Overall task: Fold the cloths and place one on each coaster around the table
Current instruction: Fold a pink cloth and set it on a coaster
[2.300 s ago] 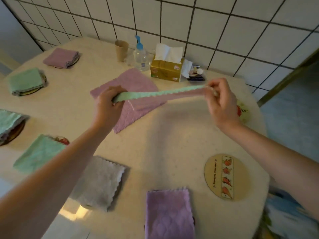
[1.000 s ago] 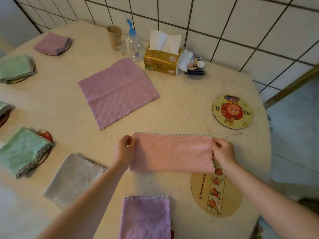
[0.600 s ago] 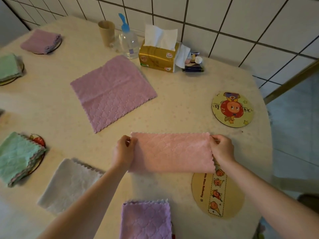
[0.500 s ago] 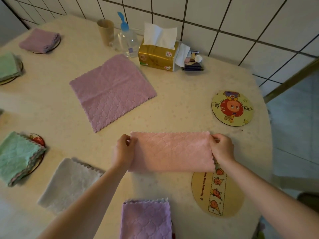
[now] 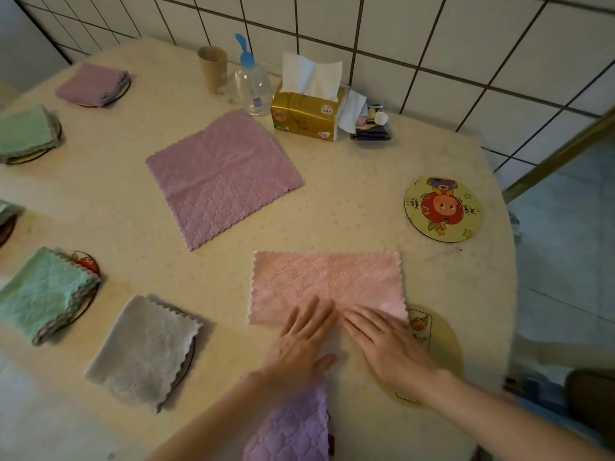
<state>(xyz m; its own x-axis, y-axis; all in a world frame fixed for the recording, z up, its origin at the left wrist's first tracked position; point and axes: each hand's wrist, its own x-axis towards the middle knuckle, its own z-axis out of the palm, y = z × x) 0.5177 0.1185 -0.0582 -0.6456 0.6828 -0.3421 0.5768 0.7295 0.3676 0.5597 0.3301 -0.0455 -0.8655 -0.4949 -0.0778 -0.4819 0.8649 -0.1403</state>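
Pink cloth (image 5: pixel 327 282) lies flat, folded in half, its corner overlapping a coaster (image 5: pixel 436 341).

I have a single head-worn view, looking forward and steeply down over the desk (image 5: pixel 332 211) from its near edge, close above my hands, with the tiled wall (image 5: pixel 432 44) at top.

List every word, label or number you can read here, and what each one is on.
None reads clearly.
Tomato coaster: characters either side of the cartoon, too blurred to read.
Tissue pack: small labels and marks on the gold wrapper, too small.
Pump bottle: small label, illegible.
Near coaster beside the right hand: no legible lettering.
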